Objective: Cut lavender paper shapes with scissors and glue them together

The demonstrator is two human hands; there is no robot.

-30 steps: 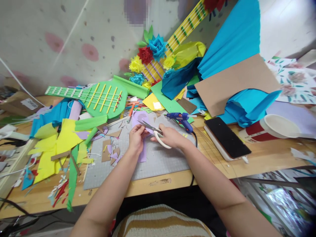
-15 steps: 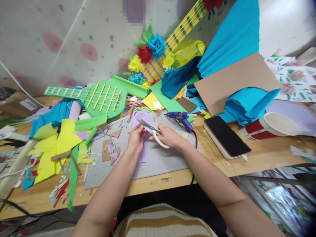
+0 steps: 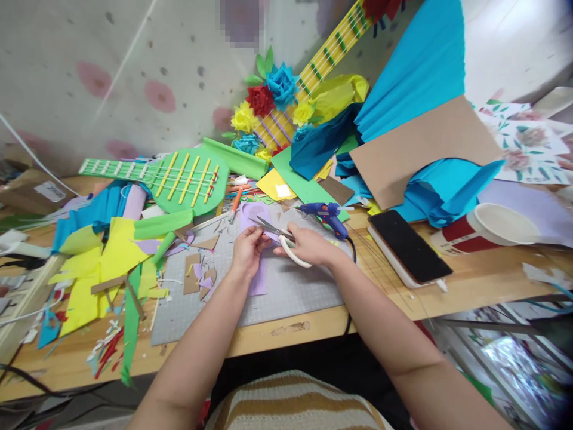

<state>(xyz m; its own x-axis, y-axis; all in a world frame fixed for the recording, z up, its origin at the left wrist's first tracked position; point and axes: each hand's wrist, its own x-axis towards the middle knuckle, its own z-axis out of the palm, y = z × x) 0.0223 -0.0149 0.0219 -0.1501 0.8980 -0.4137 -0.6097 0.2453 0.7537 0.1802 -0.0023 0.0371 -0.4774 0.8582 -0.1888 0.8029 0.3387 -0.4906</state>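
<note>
My right hand [image 3: 308, 243] is closed around the white handles of a pair of scissors [image 3: 292, 254]. The blades point left, slightly parted, just above the fingertips of my left hand [image 3: 248, 251]. Those fingers are pinched together on a small piece of purple paper, part of which shows beside the blades; the rest is hidden by the fingers. Under both hands a strip of purple paper [image 3: 258, 285] lies on the grey cutting mat [image 3: 295, 292].
Beyond my right hand lies a blue glue gun [image 3: 323, 210]. A phone [image 3: 409, 245] and a paper cup [image 3: 483, 230] stand to the right. A green paper instrument [image 3: 192, 182] and yellow paper [image 3: 119, 257] are on the left. Brown cardboard [image 3: 425, 143] leans behind.
The scissor blades look a little wider apart, and my right hand has shifted slightly right. My left hand keeps its pinch. The whole view has moved slightly.
</note>
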